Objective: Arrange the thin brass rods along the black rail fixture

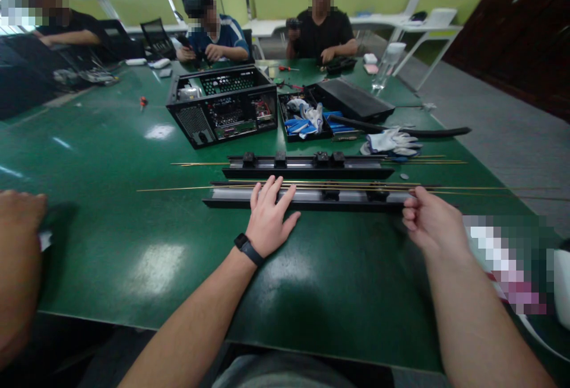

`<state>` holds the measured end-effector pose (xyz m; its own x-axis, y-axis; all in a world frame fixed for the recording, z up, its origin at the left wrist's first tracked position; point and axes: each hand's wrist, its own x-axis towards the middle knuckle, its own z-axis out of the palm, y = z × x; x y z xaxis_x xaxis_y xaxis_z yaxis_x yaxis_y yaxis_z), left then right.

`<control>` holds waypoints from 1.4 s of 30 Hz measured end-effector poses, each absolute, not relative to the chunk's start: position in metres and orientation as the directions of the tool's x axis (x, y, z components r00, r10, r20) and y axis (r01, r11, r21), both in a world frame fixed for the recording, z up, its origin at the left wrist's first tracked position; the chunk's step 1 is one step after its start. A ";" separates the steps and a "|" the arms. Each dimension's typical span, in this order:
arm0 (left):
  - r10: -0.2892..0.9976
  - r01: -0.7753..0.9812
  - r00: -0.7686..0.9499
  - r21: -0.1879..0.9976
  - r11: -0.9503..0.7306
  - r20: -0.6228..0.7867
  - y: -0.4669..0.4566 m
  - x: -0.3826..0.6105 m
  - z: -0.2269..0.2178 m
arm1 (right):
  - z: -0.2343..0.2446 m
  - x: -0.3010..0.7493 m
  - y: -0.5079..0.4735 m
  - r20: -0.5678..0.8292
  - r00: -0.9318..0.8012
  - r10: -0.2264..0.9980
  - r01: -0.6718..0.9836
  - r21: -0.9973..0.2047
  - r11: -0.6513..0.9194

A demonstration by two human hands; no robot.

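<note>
My left hand (269, 216), with a dark band on its wrist, lies with fingers spread over the near black rail (307, 204) and the brass-coloured rods along it. Several long, thin brass-coloured rods (351, 186) run lengthwise over this rail and stick out past its ends. At the rail's right end my right hand (434, 219) is closed, thumb and finger pinched at a thin rod. Dark blocks (330, 190) sit in the near rail's pale channel. Behind it lies a second black rail (303, 172) with several dark blocks, and more thin rods reach beyond its ends.
An open black computer case (231, 109) stands behind the rails. Beside it are a box of gloves (307, 118), a black panel (351, 97) and loose gloves (392, 142). Another person's arm (18, 257) rests at left. Several people sit across the green table (111, 228).
</note>
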<state>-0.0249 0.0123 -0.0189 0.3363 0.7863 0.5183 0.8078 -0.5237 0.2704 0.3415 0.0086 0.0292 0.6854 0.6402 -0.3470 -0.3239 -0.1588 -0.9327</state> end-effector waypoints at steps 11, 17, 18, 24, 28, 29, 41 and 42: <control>0.758 0.797 0.343 0.256 -0.548 0.555 0.014 -0.026 -0.020 | 0.013 0.349 0.011 -0.303 0.663 0.684 -0.302 -0.945 -0.125; 0.754 0.795 0.342 0.254 -0.550 0.561 0.014 -0.026 -0.022 | 0.009 0.340 0.009 -0.271 0.550 0.790 -0.274 -0.952 -0.136; 0.753 0.794 0.344 0.254 -0.552 0.561 0.015 -0.027 -0.022 | 0.009 0.339 0.009 -0.267 0.577 0.772 -0.277 -0.953 -0.122; 0.763 0.792 0.346 0.265 -0.549 0.546 0.015 -0.027 -0.022 | 0.009 0.342 0.009 -0.260 0.597 0.759 -0.273 -0.955 -0.112; 0.760 0.792 0.339 0.267 -0.548 0.554 0.015 -0.027 -0.023 | 0.007 0.337 0.008 -0.249 0.542 0.803 -0.261 -0.958 -0.120; 0.763 0.793 0.339 0.269 -0.547 0.551 0.015 -0.027 -0.023 | 0.007 0.336 0.008 -0.243 0.561 0.791 -0.263 -0.959 -0.109; 0.781 0.802 0.336 0.275 -0.531 0.526 0.013 -0.027 -0.022 | 0.009 0.332 0.006 -0.241 0.550 0.799 -0.257 -0.960 -0.113; 0.784 0.802 0.339 0.276 -0.530 0.520 0.013 -0.026 -0.022 | 0.008 0.331 0.006 -0.239 0.562 0.792 -0.254 -0.961 -0.110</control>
